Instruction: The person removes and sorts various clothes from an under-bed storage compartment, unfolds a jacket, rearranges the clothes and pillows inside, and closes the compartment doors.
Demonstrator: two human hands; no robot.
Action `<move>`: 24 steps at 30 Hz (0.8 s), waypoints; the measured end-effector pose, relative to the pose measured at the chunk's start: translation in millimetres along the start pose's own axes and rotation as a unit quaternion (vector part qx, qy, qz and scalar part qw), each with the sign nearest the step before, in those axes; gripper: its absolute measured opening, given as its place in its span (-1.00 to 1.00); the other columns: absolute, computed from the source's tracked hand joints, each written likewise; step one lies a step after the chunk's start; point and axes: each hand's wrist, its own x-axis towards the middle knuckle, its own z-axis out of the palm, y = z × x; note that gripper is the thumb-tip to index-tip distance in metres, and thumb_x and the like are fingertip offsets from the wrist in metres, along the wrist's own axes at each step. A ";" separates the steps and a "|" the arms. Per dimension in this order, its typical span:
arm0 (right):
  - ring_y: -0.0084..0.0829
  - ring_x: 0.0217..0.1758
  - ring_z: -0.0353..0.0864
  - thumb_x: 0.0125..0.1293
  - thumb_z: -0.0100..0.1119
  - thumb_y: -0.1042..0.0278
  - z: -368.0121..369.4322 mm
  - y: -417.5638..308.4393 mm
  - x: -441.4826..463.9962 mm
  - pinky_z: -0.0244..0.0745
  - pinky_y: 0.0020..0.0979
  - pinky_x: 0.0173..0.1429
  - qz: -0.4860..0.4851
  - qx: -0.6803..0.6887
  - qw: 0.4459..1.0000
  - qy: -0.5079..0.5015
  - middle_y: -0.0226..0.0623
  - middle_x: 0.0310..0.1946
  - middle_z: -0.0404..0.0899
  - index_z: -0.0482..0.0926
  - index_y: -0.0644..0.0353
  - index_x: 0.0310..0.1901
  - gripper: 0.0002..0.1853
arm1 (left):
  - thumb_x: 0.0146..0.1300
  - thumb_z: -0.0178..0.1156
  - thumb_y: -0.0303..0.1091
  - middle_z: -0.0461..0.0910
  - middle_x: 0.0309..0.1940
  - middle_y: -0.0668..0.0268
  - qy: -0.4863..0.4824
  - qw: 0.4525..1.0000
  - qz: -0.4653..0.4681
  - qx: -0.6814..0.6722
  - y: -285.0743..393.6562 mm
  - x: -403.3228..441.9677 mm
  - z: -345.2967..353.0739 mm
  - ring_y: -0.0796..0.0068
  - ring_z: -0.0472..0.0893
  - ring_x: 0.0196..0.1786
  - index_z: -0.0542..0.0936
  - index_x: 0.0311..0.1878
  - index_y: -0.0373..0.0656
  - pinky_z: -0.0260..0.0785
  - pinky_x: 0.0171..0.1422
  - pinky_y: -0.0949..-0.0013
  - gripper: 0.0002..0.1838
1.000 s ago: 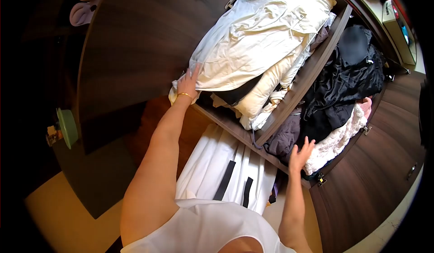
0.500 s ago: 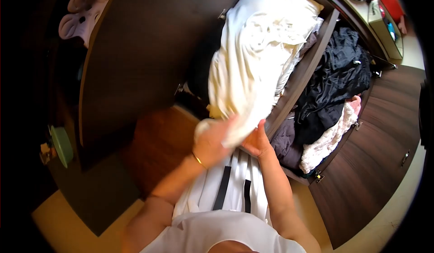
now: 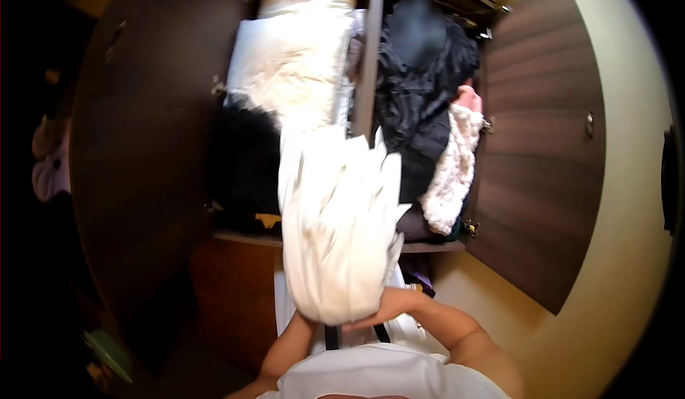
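Observation:
A folded white cloth point(image 3: 339, 235) hangs in loose pleats in front of my body, its far end blurred and fanned out towards the cabinet. My right hand point(image 3: 389, 305) supports its near right edge, with the fingers passing under the fabric. At the near left corner is my left hand point(image 3: 307, 322), mostly covered by the cloth, so its fingers do not show. Behind the bundle, a cream pillow point(image 3: 307, 3) and more white fabric point(image 3: 292, 64) lie stacked in the left compartment. Whether the cloth touches that stack I cannot tell.
Dark doors stand open at left point(image 3: 150, 114) and right point(image 3: 542, 114). A divider point(image 3: 369, 64) separates the compartments. Black clothes point(image 3: 421, 106) and a fluffy white-pink garment point(image 3: 453, 164) fill the right side. Black fluffy material point(image 3: 242, 160) sits lower left.
Both hands have drawn the white cloth off the stack and back towards my body. The pillow and black fluffy material show more now. My view has turned to face the cabinet squarely.

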 end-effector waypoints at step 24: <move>-0.37 -0.13 0.61 0.07 0.32 0.29 -266.1 -65.6 -84.5 0.57 -0.34 -0.04 -0.167 0.213 0.857 0.438 -0.24 -0.15 0.59 0.51 0.26 0.05 -0.51 | 0.39 0.01 -0.05 0.52 0.06 0.29 0.067 0.844 -0.184 -0.500 111.3 211.3 22.1 0.57 0.55 0.02 0.34 0.28 -0.13 0.40 0.04 0.50 -0.50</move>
